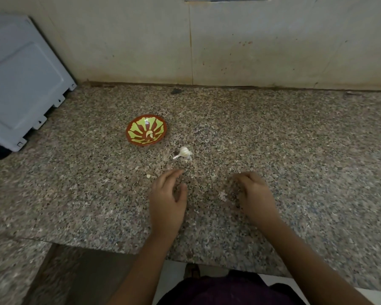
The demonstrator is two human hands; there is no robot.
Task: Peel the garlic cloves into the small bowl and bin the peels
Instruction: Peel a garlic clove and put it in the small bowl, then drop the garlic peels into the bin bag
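Garlic (184,152), a part-bulb with its stem pointing down-left, lies on the speckled granite counter (295,150), just beyond the fingertips of the left hand (167,194) and a little to their right. It touches neither hand. Thin scraps of peel sit against the bulb's right side.

The left hand rests low over the counter with its fingers loosely curved and the thumb spread apart from them; it is relaxed and nothing shows in its grasp. The right hand (253,192) is off to the right, well apart from the bulb, its back turned up and its fingers curled down toward the stone. It is blurred, and whether those fingers pinch anything cannot be told. A pale scrap of peel (223,195) lies on the counter just beside this hand, between the two hands.

The small bowl (136,130), red-brown with a yellow-green petal pattern, stands up and to the left of the bulb, near it but not touching. One peeled clove (149,134) lies in its bottom. A small pale bit (148,176), clove or peel, lies on the stone just left of the left hand's fingers.

A grey appliance panel (20,84) leans at the counter's far left, and a stained tiled wall (273,51) runs behind.
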